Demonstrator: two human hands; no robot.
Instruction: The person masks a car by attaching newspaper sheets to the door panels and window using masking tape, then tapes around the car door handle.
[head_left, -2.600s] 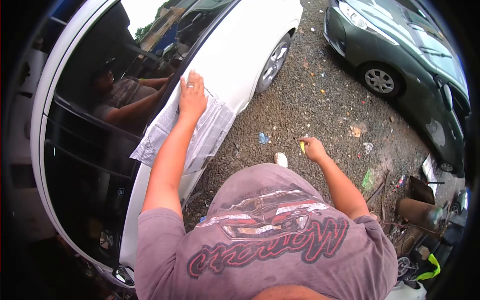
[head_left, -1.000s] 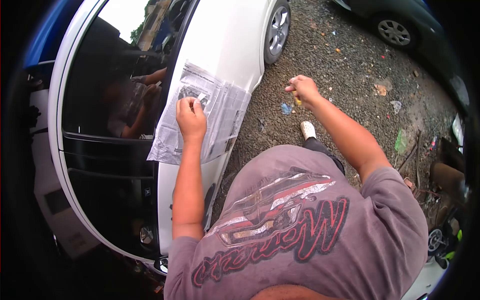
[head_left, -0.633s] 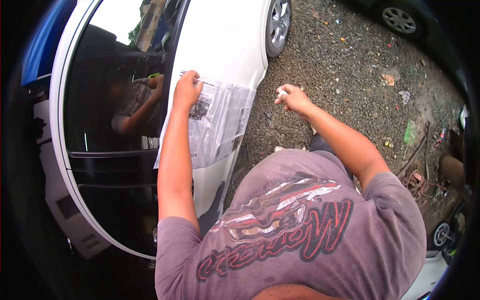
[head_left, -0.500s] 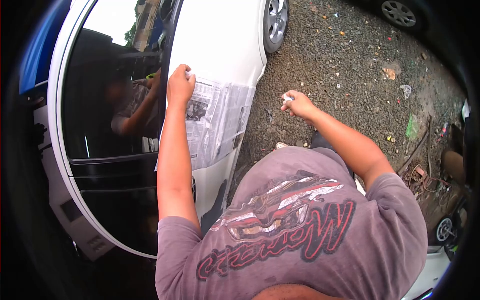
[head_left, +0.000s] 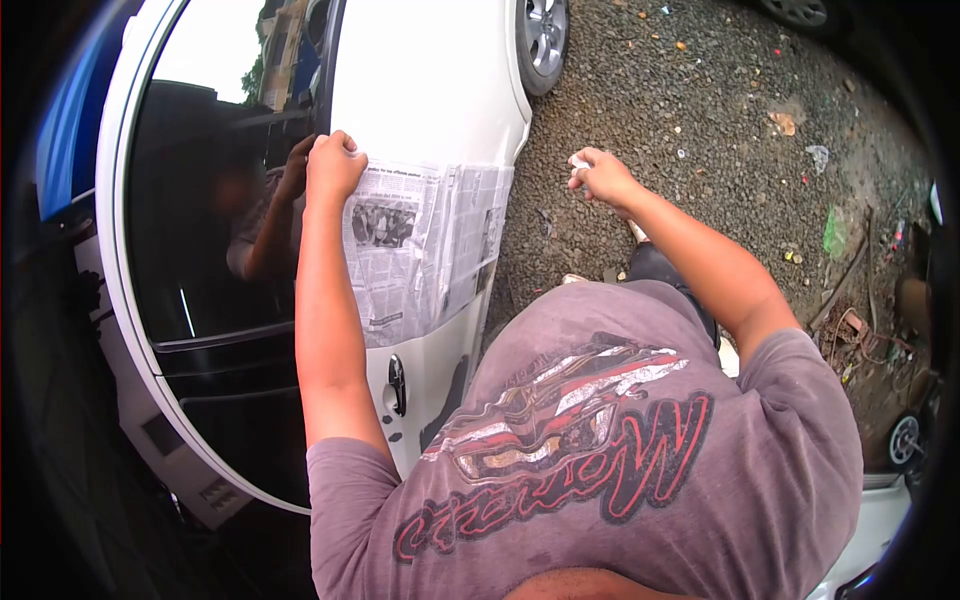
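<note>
The fingers of the left hand (head_left: 336, 168) were curled in with the thumb drawn close to them, at the upper window-side corner of the newspaper (head_left: 400, 275); whether they pinched anything could not be told, since the back of the hand hid the tips. The fingers of the right hand (head_left: 608, 182) were bent narrowly around a small white scrap (head_left: 581, 164), held out over the gravel (head_left: 600, 110), well apart from the newspaper. The newspaper lay flat along the side of the white car (head_left: 430, 80), below the dark window (head_left: 220, 230), its print and a dark photograph (head_left: 385, 225) facing out, with creases toward its outer edge. Just beside its near edge sat a black door handle (head_left: 397, 385), and a dark patch (head_left: 448, 402) marked the panel next to that. The window mirrored the raised left arm. Farther out, a car wheel (head_left: 545, 45) stood at the gravel's border, while a green scrap (head_left: 834, 232) lay on the ground across from it, well beyond the right forearm.
</note>
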